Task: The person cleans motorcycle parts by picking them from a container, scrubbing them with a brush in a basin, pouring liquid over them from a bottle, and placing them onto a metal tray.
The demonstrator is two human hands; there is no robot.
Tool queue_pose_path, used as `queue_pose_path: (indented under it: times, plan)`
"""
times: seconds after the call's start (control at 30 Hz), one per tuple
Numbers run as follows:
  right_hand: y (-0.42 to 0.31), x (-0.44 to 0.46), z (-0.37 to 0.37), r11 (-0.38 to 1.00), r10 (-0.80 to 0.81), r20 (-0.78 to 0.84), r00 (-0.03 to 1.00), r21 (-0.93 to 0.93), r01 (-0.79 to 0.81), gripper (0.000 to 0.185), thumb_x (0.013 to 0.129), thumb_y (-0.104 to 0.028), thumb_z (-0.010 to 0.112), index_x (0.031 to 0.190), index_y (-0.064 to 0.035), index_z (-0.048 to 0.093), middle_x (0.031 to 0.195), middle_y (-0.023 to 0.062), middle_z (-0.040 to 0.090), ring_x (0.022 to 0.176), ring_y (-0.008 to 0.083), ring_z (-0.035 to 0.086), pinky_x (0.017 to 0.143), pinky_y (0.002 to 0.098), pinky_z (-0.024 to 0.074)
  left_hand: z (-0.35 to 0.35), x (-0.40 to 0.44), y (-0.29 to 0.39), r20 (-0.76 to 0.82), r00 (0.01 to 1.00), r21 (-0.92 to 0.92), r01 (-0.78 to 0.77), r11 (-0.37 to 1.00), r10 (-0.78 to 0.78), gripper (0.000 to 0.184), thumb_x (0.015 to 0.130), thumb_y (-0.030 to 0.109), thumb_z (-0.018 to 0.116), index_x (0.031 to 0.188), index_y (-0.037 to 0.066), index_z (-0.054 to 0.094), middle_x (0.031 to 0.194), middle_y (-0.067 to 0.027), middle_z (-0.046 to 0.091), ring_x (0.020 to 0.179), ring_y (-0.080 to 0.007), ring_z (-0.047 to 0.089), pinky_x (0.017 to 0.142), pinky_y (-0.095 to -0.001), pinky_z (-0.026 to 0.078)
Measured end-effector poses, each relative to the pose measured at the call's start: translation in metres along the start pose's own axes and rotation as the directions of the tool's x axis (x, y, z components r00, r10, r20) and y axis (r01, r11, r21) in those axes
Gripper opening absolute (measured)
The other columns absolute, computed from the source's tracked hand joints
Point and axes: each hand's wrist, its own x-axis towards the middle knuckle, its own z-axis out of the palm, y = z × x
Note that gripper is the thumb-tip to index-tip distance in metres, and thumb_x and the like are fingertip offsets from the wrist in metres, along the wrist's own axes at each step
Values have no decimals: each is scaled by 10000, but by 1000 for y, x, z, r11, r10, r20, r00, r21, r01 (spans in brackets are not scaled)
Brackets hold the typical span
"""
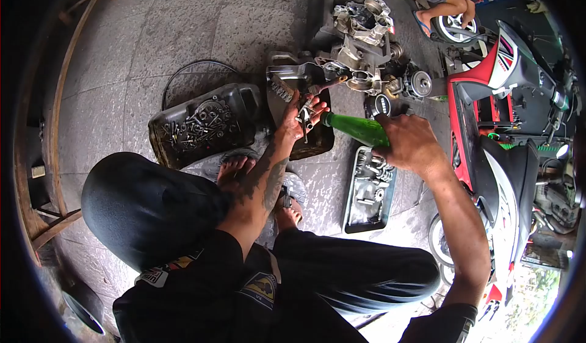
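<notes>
My right hand [410,143] is wrapped round a green glass bottle [360,129], which is tilted so its neck points at my other hand. Palm up, my left hand [294,120] holds several small metal parts [304,112], bolt-like in shape, just beside the bottle's mouth. Beneath that hand lies a dark pan [320,141] with a brush [329,85] across it. To its left, another black tray [160,144] contains many loose bolts [204,123]. Whether liquid is leaving the bottle I cannot make out.
A shallow tray [348,221] of metal parts sits below the bottle. Engine cases [363,50] stand at the back. A red and white motorcycle [467,77] fills the right side. Another person [445,4] crouches by a wheel [455,28]. A wooden frame [58,105] borders the left.
</notes>
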Motion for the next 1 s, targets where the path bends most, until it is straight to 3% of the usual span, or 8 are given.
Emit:
queue_pose_path:
  times: [0.17, 0.33, 0.43, 0.6, 0.77, 1.0]
  plan:
    - [2, -2, 2, 999, -8, -40, 999, -48, 6, 407, 750, -349, 686, 1028, -74, 570, 837, 129, 648, 830, 296, 634, 752, 404, 496, -6, 0, 2, 21, 999, 6, 48, 999, -48, 435, 907, 478, 480, 890, 76, 643, 915, -118, 666, 934, -347, 625, 825, -467, 526]
    - [5, -3, 6, 994, 11, -1, 1000, -108, -11, 434, 754, -365, 675, 1060, -74, 576, 863, 129, 649, 859, 289, 632, 777, 402, 493, -4, 0, 0, 65, 998, -41, 19, 999, -17, 455, 924, 451, 458, 856, 43, 647, 922, -147, 663, 944, -359, 619, 975, -518, 419]
    - [5, -4, 10, 995, -10, 47, 999, -96, 14, 447, 755, -374, 671, 1070, -70, 574, 870, 134, 648, 869, 288, 631, 790, 401, 495, -4, 0, 0, 138, 990, -42, 22, 999, -16, 400, 914, 392, 509, 898, 19, 652, 942, -136, 667, 1001, -333, 601, 1042, -487, 353]
    - [5, -5, 10, 999, -7, 109, 994, -42, 11, 441, 756, -371, 671, 1064, -70, 575, 865, 136, 648, 870, 290, 632, 797, 401, 495, -8, 1, -1, 129, 992, -35, 12, 999, -7, 378, 913, 374, 519, 896, 18, 646, 923, -129, 664, 1009, -317, 587, 1044, -469, 353]
    - [8, -8, 11, 999, -32, -5, 999, -32, 32, 432, 757, -354, 675, 1067, -70, 573, 860, 139, 648, 860, 292, 636, 791, 403, 499, -12, 1, 1, 85, 996, -65, 25, 998, -19, 369, 918, 367, 515, 886, 17, 627, 894, -128, 643, 954, -308, 586, 972, -436, 418]
    - [-1, -8, 3, 999, -6, 147, 989, -30, 10, 449, 762, -353, 686, 1088, -68, 568, 873, 139, 651, 882, 288, 634, 810, 399, 494, -15, 3, 2, 135, 989, -107, 81, 991, -66, 423, 901, 443, 513, 930, 40, 638, 857, -109, 616, 770, -261, 600, 805, -402, 515]
